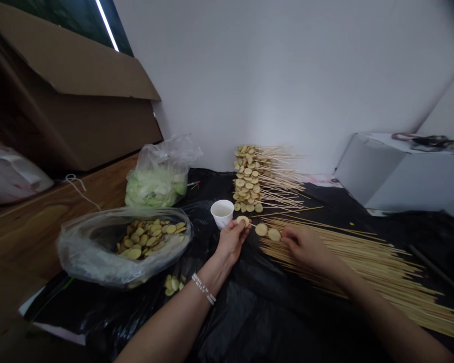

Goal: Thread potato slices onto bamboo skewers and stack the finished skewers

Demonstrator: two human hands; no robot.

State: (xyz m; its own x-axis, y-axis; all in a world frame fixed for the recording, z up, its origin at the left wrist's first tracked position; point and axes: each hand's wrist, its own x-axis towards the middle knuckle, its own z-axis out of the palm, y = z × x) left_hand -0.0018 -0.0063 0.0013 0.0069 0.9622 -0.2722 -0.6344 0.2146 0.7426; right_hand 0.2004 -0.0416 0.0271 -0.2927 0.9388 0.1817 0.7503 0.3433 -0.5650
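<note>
My left hand [232, 239] pinches a round potato slice [242, 220] between thumb and fingers. My right hand [302, 244] grips a thin bamboo skewer [268, 231] carrying two slices, and the skewer's tip points at the slice in my left hand. Beyond my hands stands a stack of loaded skewers [249, 179], their slices to the left. A large pile of bare skewers [363, 267] lies under and right of my right hand. A clear plastic bag [87, 252] to my left holds more slices [147, 241], and a few loose ones [172, 285] lie below it.
A white paper cup [222, 213] stands just beyond my left hand. Black plastic sheeting [249, 322] covers the work surface. Behind are a bag of pale green leaves [155, 186] and a white box [401, 171]. A cardboard box [71, 101] stands at far left, above a wooden surface [34, 242].
</note>
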